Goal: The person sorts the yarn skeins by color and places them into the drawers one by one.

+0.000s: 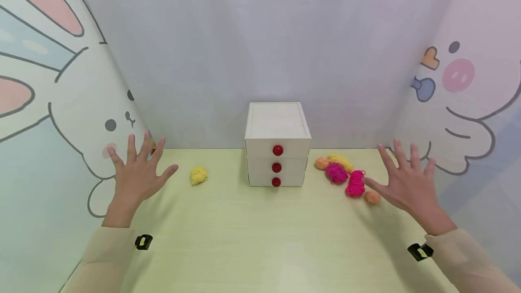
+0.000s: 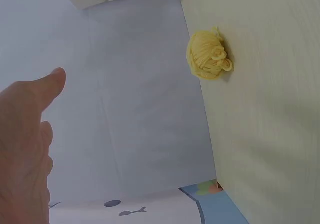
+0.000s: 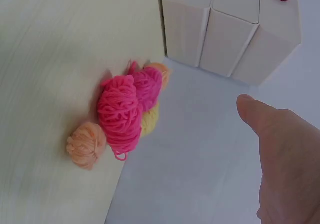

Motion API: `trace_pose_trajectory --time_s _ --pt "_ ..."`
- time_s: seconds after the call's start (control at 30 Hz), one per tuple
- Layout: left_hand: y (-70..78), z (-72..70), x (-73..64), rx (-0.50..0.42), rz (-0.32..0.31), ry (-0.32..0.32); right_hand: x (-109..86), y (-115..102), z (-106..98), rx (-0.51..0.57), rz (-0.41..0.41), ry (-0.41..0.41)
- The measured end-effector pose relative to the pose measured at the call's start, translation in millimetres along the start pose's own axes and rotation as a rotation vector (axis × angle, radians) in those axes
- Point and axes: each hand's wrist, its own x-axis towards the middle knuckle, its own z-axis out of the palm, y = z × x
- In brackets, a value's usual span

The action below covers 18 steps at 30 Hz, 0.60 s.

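Observation:
My left hand (image 1: 138, 176) is raised above the table's left side with fingers spread, holding nothing. Nearest to it lies a small yellow ball of yarn (image 1: 198, 175), also plain in the left wrist view. On the right, my right hand (image 1: 411, 185) hovers with spread fingers, empty too. Beside it a cluster of yarn balls lies on the table: a hot pink skein (image 1: 356, 184), a magenta ball (image 1: 336, 173), a yellow skein (image 1: 341, 162) and two peach balls, one nearer (image 1: 372, 197) and one farther (image 1: 322, 163). Between the hands stands a white three-drawer box (image 1: 278, 123), its drawers closed.
Round red knobs (image 1: 277, 150) stick out from the drawer fronts. The pale table (image 1: 244, 238) ends against a light curtain (image 1: 195, 58) at the back. Cartoon-printed cloth walls (image 1: 89, 116) flank both sides. A dark wrist device (image 1: 144, 242) sits by each sleeve.

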Motion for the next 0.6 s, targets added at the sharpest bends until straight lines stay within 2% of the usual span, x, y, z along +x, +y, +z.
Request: trace_pose_trajectory --time_s 0.3,0.47,0.6 --pt "15.7 5.9 11.7 -0.058 0.045 -0.006 6.7 -19 -9 -0.012 -0.03 -0.037" --pt "30.6 8.4 16.6 -0.1 0.056 -0.036 13.0 -37 -11 0.034 -0.031 -0.082" --pt "45.4 13.8 19.2 -0.185 0.06 -0.076 16.1 -54 -9 0.091 -0.031 -0.129"
